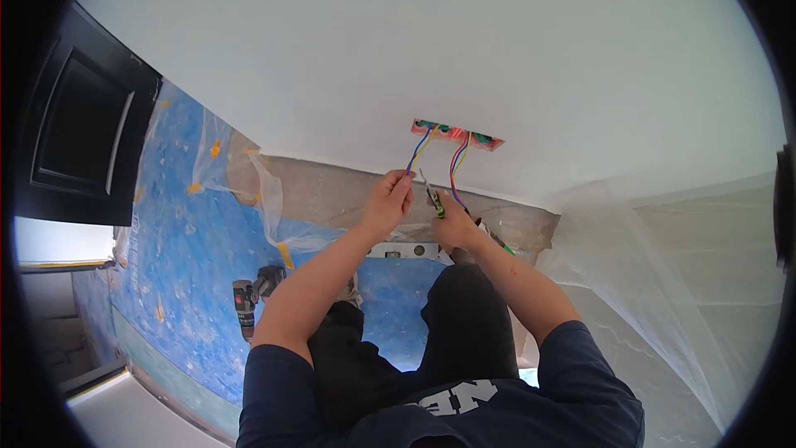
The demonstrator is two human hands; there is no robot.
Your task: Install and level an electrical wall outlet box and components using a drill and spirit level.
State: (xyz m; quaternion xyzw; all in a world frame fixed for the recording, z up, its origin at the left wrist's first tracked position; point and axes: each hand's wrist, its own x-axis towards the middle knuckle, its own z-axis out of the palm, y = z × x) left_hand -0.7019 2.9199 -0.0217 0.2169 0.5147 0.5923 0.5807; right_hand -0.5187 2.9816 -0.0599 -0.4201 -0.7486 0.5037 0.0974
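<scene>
A long red outlet box (pixel 457 133) is set into the white wall, and two bundles of coloured wires hang out of it. My left hand (pixel 387 205) pinches the lower end of the left bundle of blue and yellow wires (pixel 422 146). Close beside it, my right hand (pixel 456 226) is closed around a green-and-black hand tool (pixel 435 202) with a narrow metal tip, possibly pliers. That tip points up toward the left bundle, apart from it as far as I can see. The right bundle of red, blue and yellow wires (pixel 453 170) runs down to my right hand, where its ends are hidden.
A white spirit level (pixel 402 250) lies below my hands near the wall's foot. On the blue floor covering (pixel 178 224) stands a cordless drill (pixel 245 303), left of my knees. Clear plastic sheeting (pixel 630 282) hangs at the right. A black panelled door (pixel 83 120) is at the far left.
</scene>
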